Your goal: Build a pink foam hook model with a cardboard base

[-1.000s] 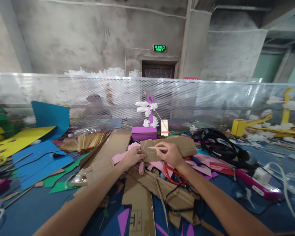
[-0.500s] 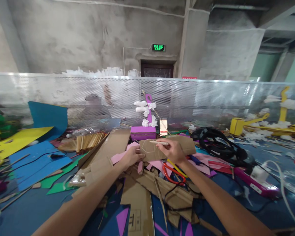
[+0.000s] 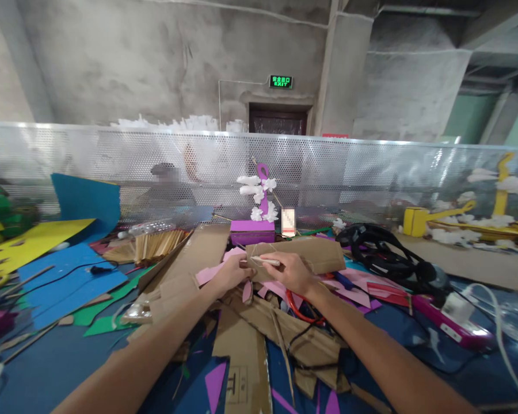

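Left hand (image 3: 231, 275) pinches the left edge of the brown cardboard piece (image 3: 317, 253), right hand (image 3: 290, 272) grips a slim white pen (image 3: 265, 261) tip-down on it; a firm flat hold likely prevents slips

You work with bare hands and bare arms. Your left forearm (image 3: 155, 351) and your right forearm (image 3: 371, 351) are uncovered along all the length that shows, from the bottom edge of the view to the wrists. Your left hand (image 3: 231, 276) and right hand (image 3: 291, 273) are uncovered as well. The wide lens makes both forearms look broad near the camera and thin towards the hands. Finer detail of the fingers is too small to tell.
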### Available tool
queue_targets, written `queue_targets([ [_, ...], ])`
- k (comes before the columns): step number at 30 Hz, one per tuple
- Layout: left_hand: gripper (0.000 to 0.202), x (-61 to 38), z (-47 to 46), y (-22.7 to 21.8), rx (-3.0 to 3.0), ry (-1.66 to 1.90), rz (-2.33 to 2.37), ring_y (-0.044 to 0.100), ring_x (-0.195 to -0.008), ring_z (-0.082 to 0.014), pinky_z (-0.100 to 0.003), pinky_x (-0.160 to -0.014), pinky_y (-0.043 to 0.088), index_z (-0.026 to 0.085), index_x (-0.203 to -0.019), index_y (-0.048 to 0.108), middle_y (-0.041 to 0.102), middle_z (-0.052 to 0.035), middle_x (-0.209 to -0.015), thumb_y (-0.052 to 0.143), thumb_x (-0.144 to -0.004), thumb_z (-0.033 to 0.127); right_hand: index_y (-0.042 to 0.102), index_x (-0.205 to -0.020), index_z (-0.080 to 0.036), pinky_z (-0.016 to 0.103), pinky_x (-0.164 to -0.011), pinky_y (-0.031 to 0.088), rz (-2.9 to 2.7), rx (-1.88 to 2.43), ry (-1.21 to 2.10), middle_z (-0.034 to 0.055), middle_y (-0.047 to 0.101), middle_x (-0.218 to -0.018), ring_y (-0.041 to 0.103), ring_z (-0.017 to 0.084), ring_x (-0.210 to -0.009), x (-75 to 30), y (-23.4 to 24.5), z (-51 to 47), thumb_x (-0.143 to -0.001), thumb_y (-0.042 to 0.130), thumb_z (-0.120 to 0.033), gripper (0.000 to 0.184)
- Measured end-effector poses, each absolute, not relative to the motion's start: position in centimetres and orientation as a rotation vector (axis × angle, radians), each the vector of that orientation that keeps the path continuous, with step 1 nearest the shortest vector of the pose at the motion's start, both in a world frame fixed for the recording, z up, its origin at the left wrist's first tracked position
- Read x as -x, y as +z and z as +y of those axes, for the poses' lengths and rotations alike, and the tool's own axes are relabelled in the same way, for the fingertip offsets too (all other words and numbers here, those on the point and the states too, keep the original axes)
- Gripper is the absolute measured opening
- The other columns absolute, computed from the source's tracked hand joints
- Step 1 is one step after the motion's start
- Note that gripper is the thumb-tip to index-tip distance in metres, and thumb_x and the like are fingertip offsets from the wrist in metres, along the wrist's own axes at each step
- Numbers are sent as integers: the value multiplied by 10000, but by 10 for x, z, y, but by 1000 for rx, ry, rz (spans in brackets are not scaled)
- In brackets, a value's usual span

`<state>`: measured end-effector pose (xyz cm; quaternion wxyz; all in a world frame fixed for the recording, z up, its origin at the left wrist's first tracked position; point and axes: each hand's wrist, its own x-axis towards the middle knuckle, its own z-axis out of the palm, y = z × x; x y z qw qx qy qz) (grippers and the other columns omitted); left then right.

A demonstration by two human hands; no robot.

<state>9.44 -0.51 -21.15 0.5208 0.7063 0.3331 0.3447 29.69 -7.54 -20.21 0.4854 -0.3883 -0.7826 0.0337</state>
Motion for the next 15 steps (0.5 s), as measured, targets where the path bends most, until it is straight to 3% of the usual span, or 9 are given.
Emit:
queue_targets([
  [6, 369, -94, -6, -211, -1680, 817, 797, 694, -762, -201, -265, -665, 504, 145, -1009, 698, 729, -40, -801, 785, -666, 249, 776, -1077, -235, 305, -894, 580, -1896, 957, 56, 46, 812, -1079, 767, 202, -956, -299, -200, -76, -926, 629, -226, 211],
  [15, 330, -93, -6, -210, -1677, 803, 780, 632, -653, -142, -223, -596, 444, 144, -978, 699, 703, -14, -744, 784, -667, 213, 774, -1001, -218, 286, -824, 578, -1821, 988, -14, 44, 811, -991, 759, 197, -868, -311, -200, -78, -903, 624, -223, 179],
])
